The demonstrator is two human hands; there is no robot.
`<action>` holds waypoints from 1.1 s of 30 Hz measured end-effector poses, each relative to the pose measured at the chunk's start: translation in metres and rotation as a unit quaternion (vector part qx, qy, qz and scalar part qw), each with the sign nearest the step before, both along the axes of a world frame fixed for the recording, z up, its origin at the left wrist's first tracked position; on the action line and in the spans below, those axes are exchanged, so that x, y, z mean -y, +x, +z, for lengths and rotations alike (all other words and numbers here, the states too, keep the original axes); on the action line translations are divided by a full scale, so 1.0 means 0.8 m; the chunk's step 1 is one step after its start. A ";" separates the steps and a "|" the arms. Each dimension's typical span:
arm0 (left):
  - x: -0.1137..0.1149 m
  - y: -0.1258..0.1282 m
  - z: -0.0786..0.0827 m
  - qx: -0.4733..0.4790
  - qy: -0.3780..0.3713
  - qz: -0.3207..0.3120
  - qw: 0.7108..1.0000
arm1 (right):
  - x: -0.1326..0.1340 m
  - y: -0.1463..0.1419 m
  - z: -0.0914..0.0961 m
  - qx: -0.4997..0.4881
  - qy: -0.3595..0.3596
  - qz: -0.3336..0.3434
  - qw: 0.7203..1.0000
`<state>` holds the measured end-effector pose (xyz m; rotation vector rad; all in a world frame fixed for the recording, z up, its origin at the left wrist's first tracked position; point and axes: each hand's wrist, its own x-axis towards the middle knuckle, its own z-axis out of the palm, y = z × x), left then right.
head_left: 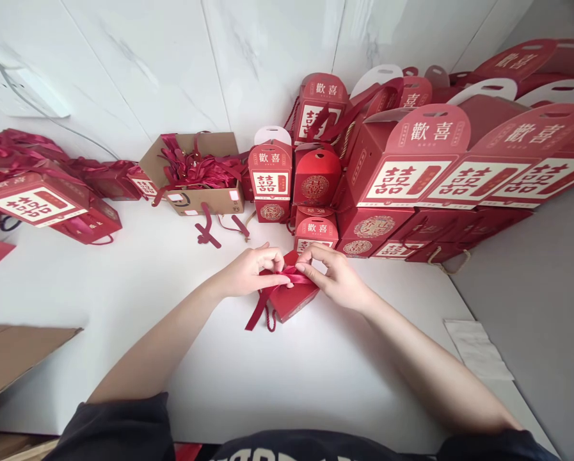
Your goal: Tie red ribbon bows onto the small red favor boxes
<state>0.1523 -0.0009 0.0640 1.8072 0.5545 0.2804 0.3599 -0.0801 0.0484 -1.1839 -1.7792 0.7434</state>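
A small red gift box (294,302) sits on the white table in front of me, with a red satin ribbon (300,279) across its top. My left hand (255,269) pinches the ribbon from the left, thumb and fingers closed on it. From the right, my right hand (332,274) grips the ribbon near the middle of the box. One ribbon tail (256,314) hangs down at the box's left, beside a loop of twisted red cord (270,319). My fingers hide the exact shape of the ribbon between them.
Stacked red gift boxes (414,176) with gold and white print stand at the back right. A cardboard box (210,202) of red ribbons is behind, loose ribbon pieces (208,235) before it. More ribboned boxes (41,198) lie left; a white tissue (477,349) lies right.
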 end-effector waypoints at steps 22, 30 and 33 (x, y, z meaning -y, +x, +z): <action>-0.007 0.000 0.006 -0.011 -0.023 -0.029 0.999 | -0.007 0.000 -0.027 -0.018 0.095 0.046 0.994; -0.002 0.008 0.003 -0.003 -0.022 0.007 1.000 | -0.010 0.017 -0.019 0.110 0.171 0.118 0.972; 0.001 0.008 0.004 -0.006 -0.010 0.012 1.000 | -0.009 0.019 -0.016 0.144 0.185 0.119 0.965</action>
